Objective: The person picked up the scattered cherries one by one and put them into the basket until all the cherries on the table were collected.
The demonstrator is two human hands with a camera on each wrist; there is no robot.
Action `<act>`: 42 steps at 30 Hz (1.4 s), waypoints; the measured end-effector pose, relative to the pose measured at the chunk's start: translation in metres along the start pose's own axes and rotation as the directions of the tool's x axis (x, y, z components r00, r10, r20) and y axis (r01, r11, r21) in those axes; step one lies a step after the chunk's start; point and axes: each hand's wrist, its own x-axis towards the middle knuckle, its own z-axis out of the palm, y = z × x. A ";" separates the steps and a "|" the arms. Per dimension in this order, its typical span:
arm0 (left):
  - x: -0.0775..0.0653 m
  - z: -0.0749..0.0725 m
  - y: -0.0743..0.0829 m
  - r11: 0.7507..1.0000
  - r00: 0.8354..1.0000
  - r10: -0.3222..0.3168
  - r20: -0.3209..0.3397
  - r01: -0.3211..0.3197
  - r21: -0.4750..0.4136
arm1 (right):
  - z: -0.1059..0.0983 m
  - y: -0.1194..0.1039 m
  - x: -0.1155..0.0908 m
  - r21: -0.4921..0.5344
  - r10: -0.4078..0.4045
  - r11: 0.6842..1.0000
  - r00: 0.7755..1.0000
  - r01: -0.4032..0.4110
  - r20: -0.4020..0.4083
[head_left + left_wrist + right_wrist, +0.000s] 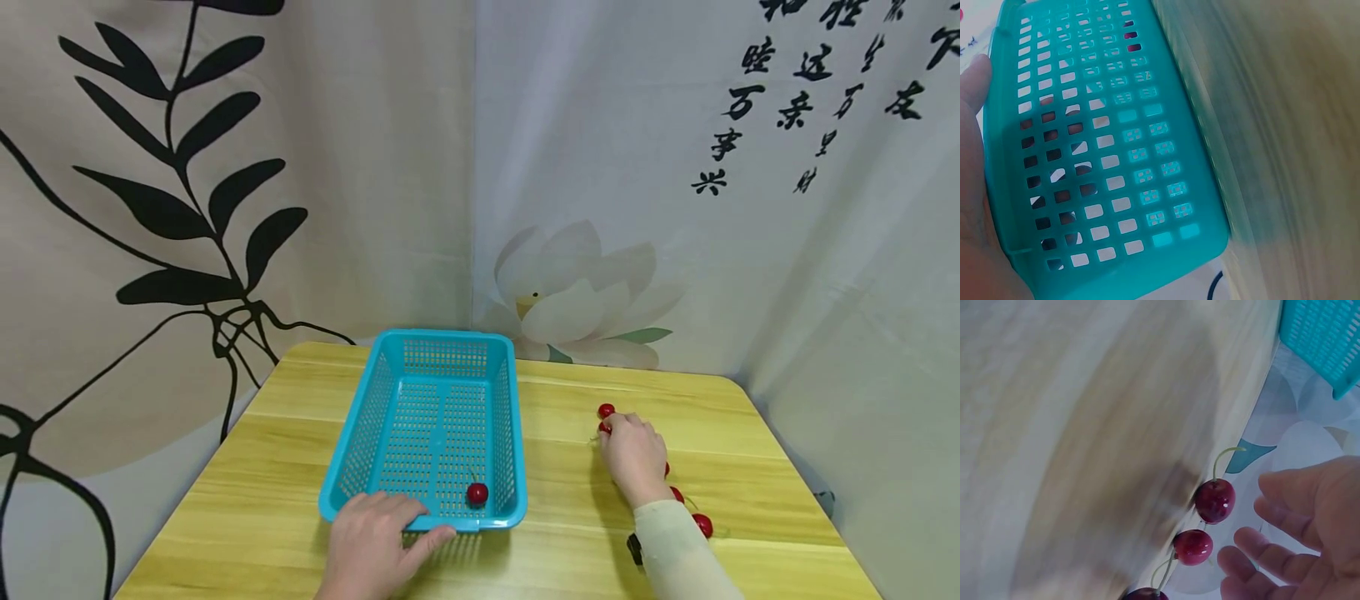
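Observation:
A blue plastic basket [520, 450] with perforated walls sits on the wooden table. My left hand [375, 542] grips its near rim; finger shapes show through the wall holes in the left wrist view. Inside, near the front right corner, lies one dark red cherry [477, 494]. To the right, my right hand [633, 454] reaches over a loose row of cherries. Its fingers are parted and slightly bent beside a stemmed cherry [1215, 501] and another cherry [1193, 547], with nothing visibly held.
Closer to me in the row, a cherry [702, 525] lies by the right sleeve [678, 542], which partly hides others. The yellowish wooden table [555, 467] ends at the back against a printed curtain [405, 167].

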 end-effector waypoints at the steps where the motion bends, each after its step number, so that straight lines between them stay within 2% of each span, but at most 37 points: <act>1: 0.000 0.000 0.000 1.000 1.000 0.001 -0.003 -0.002 -0.002 | 0.000 0.001 -0.001 0.000 -0.006 1.000 1.000 0.006 0.002; 18: 0.000 -0.001 0.000 1.000 1.000 -0.008 0.005 0.008 0.011 | 0.012 0.004 -0.004 0.012 -0.055 0.998 0.997 0.055 0.048; 28: 0.000 0.000 0.000 1.000 1.000 -0.007 0.010 0.007 -0.004 | 0.013 0.005 0.002 0.001 -0.065 0.998 0.997 0.065 0.049; 34: 0.000 0.000 0.000 1.000 1.000 0.008 -0.011 -0.008 -0.010 | 0.017 0.008 0.004 -0.019 -0.078 0.997 0.995 0.079 0.059; 42: 0.000 0.000 0.001 1.000 1.000 -0.004 0.012 0.004 -0.003 | 0.016 0.009 0.009 -0.046 -0.088 0.995 0.993 0.092 0.075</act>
